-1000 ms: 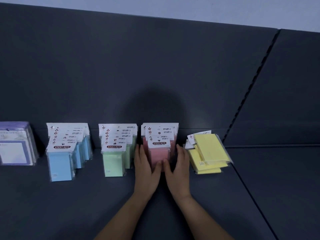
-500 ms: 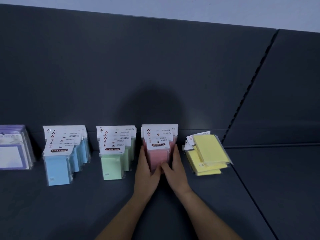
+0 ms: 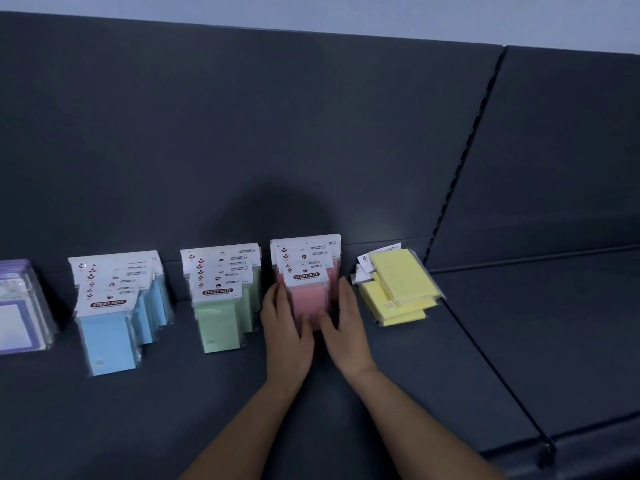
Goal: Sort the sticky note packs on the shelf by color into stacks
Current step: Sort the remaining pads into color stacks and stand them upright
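A row of pink sticky note packs (image 3: pixel 310 299) leans against the back of the dark shelf (image 3: pixel 450 358). My left hand (image 3: pixel 285 327) presses flat against its left side and my right hand (image 3: pixel 346 323) against its right side, fingers straight, thumbs meeting at the front pack's lower edge. To the left stand a green row (image 3: pixel 221 320) and a blue row (image 3: pixel 107 337). A purple-bordered stack (image 3: pixel 17 323) sits at the far left. Yellow packs (image 3: pixel 398 289) lie flat in a loose pile to the right.
The shelf's back panel (image 3: pixel 242 133) rises behind the packs. A slotted upright (image 3: pixel 460 157) and a seam divide this shelf from the one to the right (image 3: pixel 554 323). Bare shelf surface lies in front of the rows.
Both hands have closed in a little on the pink row and its packs sit tighter together. The view has shifted slightly, so the rows appear further left.
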The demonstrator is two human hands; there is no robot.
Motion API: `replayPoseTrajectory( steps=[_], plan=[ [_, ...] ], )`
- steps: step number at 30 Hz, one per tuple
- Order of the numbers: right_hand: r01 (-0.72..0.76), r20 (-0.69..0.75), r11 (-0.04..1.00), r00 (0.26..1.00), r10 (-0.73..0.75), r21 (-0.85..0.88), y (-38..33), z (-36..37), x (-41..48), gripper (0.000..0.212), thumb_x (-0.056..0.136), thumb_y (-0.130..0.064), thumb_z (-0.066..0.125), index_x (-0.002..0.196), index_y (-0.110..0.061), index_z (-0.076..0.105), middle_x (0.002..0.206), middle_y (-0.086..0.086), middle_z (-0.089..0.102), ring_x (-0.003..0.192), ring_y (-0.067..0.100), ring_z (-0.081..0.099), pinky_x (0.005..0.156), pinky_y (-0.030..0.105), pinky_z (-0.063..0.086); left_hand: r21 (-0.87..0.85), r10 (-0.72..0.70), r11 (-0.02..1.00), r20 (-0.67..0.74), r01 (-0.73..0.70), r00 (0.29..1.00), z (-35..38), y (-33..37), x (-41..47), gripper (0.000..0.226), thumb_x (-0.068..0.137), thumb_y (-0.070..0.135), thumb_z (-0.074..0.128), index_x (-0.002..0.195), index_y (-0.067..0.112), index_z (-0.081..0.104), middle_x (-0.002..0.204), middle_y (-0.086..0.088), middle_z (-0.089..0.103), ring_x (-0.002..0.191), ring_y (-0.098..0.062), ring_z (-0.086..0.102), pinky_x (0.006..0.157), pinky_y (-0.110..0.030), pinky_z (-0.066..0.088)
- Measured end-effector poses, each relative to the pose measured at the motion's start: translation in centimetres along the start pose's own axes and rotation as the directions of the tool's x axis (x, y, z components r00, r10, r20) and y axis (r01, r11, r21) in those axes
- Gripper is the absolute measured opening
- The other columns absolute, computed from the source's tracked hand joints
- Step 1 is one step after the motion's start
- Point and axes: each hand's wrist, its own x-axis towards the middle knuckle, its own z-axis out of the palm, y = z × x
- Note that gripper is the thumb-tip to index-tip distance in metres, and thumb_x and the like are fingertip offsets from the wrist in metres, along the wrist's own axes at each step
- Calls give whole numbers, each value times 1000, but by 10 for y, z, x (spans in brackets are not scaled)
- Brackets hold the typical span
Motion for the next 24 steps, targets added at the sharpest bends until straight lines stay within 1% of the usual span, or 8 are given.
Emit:
replayPoseTrajectory(
  steps=[5, 8, 13, 15, 16, 19, 22, 24],
  plan=[
    [46, 25, 997, 999, -45, -57, -5, 6, -13, 67, 94, -17, 47, 150, -17, 10, 157, -5, 8, 142, 1, 6, 107, 2, 0, 52, 21, 998, 5, -22, 1000, 0, 1, 1, 62, 87, -1, 51, 144, 2, 25, 147, -17, 25, 134, -29, 25, 110, -26, 15],
    [64, 18, 997, 998, -63, -36, -10, 3, -15, 70, 93, -13, 47, 150, -20, 8, 154, -9, 14, 134, -14, 9, 98, -8, 3, 121, 17, 992, 30, -20, 999, 1, 3, 1, 69, 90, 5, 48, 148, 9, 11, 151, -17, 19, 136, -32, 22, 112, -36, 18],
    [44, 56, 999, 997, -45, 16, -12, -1, -10, 66, 90, -10, 51, 148, -14, 20, 151, 0, 28, 140, 10, 24, 116, 27, 21, 190, -20, 982, 37, 12, 999, 2, 7, -2, 68, 94, 12, 43, 149, 9, 3, 155, -14, 10, 140, -29, 14, 115, -38, 13],
    [35, 52, 999, 998, -35, -3, -13, -5, -12, 64, 89, -11, 53, 146, -12, 23, 149, 1, 31, 139, 11, 26, 115, 29, 24, 143, -66, 988, 11, 64, 998, 2, 9, -6, 65, 94, 12, 44, 147, 3, 7, 156, -14, 9, 142, -28, 10, 116, -37, 9],
    [65, 34, 998, 997, -65, 9, -13, -9, -13, 61, 87, -7, 53, 143, -12, 29, 144, 0, 37, 135, 7, 32, 111, 23, 28, 110, -75, 991, -17, 76, 997, 2, 12, -8, 64, 93, 10, 46, 147, 1, 12, 155, -15, 12, 142, -29, 11, 116, -38, 10],
    [185, -71, 981, 981, -181, 58, -21, -32, -13, 48, 83, 6, 49, 121, -23, 46, 118, -14, 51, 110, -15, 44, 91, 0, 33, 68, 115, 992, -156, -106, 981, 4, 23, -18, 51, 86, 3, 51, 135, -2, 38, 141, -19, 35, 131, -27, 28, 111, -36, 21],
    [248, -197, 969, 949, -247, -21, -22, -69, -3, 43, 82, 10, 46, 118, -11, 54, 111, -6, 55, 104, 3, 51, 92, 10, 38, 85, 377, 926, -129, -369, 917, 16, 42, -23, 35, 83, 13, 45, 116, 4, 53, 115, -11, 53, 109, -19, 42, 98, -32, 32],
    [236, -282, 964, 923, -262, -122, -14, -97, 5, 34, 84, 7, 49, 114, -8, 58, 105, -7, 55, 103, 11, 52, 91, 16, 38, 22, 386, 922, -5, -386, 922, 31, 60, -18, 27, 84, 13, 46, 109, 9, 56, 104, -3, 57, 98, -14, 46, 87, -32, 37]
  ],
)
